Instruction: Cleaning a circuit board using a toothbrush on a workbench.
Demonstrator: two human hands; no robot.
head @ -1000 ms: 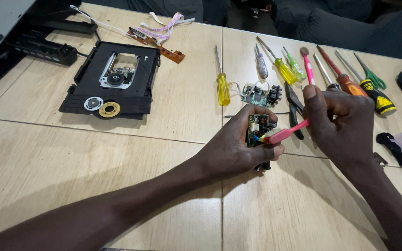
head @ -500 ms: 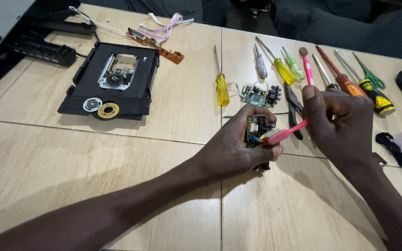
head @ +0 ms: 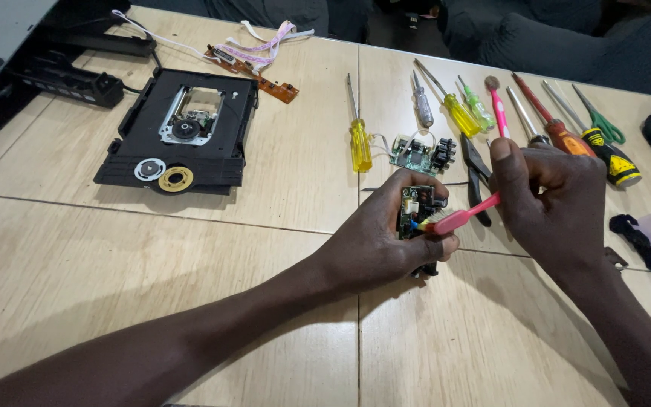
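My left hand (head: 374, 241) grips a small green circuit board (head: 414, 207), held upright above the wooden table (head: 288, 166). My right hand (head: 548, 200) holds a pink toothbrush (head: 461, 217) by its handle. The bristle head rests against the lower face of the board, right beside my left thumb. Much of the board is hidden by my left fingers.
A second small green board (head: 416, 154) lies beyond, beside a yellow screwdriver (head: 359, 139). A row of several screwdrivers (head: 559, 132) and black pliers (head: 476, 169) lie at the right. A black disc drive mechanism (head: 182, 132) sits at the left, a brown strip board with ribbon cables (head: 254, 64) behind it.
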